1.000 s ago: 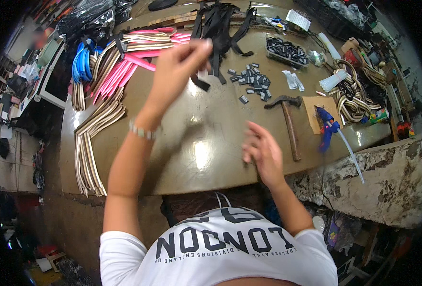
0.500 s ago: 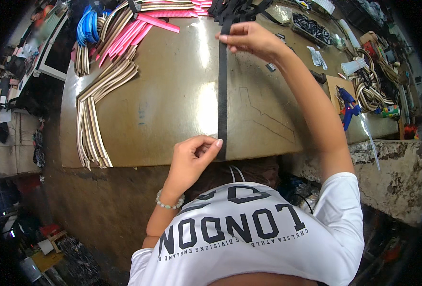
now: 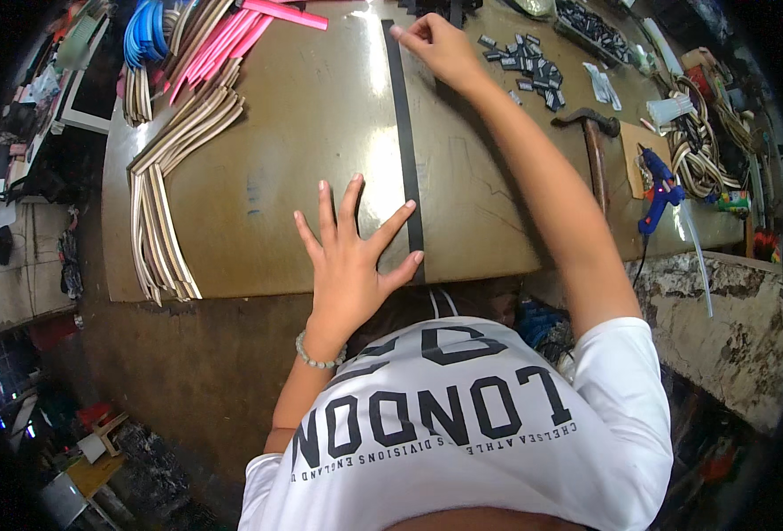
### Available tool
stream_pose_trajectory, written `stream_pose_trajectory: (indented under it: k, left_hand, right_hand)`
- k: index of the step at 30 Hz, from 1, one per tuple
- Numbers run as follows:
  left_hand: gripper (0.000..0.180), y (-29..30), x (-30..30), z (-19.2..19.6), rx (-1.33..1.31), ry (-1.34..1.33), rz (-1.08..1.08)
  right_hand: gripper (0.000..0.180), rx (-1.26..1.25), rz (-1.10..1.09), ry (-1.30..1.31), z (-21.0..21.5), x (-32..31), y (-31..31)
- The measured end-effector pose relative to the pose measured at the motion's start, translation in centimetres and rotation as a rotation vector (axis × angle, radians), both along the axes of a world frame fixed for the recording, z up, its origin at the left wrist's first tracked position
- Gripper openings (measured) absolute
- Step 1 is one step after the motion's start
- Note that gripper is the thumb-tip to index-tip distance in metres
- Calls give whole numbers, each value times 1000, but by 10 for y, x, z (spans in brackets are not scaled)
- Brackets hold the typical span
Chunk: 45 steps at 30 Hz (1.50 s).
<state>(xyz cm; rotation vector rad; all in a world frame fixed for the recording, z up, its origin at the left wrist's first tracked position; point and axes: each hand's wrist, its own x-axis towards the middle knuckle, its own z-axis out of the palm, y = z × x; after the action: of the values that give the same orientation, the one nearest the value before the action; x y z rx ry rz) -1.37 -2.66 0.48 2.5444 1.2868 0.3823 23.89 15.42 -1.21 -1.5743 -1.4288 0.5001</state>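
Note:
A long black strap (image 3: 402, 133) lies straight along the brown worktable (image 3: 303, 133), from the far side to the near edge. My right hand (image 3: 435, 44) pinches the strap's far end with thumb and fingertips. My left hand (image 3: 351, 252) is spread flat on the table near the front edge, its thumb and forefinger touching the strap's near end. A bead bracelet sits on my left wrist.
Beige, pink and blue straps (image 3: 174, 168) lie stacked along the table's left side. Small dark metal pieces (image 3: 524, 66), a hammer (image 3: 593, 146), a blue glue gun (image 3: 659, 190) and coiled straps (image 3: 701, 150) occupy the right side. A stone counter (image 3: 719, 310) adjoins at the right.
My left hand has gone from pinching the strap's near end to lying spread flat beside it. The strap now rests flat on the table; my right hand still holds the far end.

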Motion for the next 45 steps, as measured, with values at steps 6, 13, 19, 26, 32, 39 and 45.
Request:
stream_pose_trajectory:
  k: [6,13,19,26,32,39,45]
  left_hand:
    - [55,1,-1,-7,-5,-9,0]
    - [55,2,-2,-7,9,1,-11]
    - [58,2,0,-3,-29,18,-3]
    - [59,1,0,0,-43,14,21]
    - [59,2,-2,0,-27,17,-2]
    - [60,3,-2,0,-39,16,2]
    - [58,3,-2,1,-30,8,-9]
  right_hand:
    - [20,134,-416,-18,33,60,-242]
    - [65,228,-990,-18,-10,189,-360]
    - [35,-397,-1035,-211,24,203,-284]
    - [44,-30,-219,0,80,71,-223]
    - [45,-236,164,-110,62,19,-182]
    - [43,-246,250,-154,58,14,-172]
    - [44,-323,276,-175,61,15,-168]
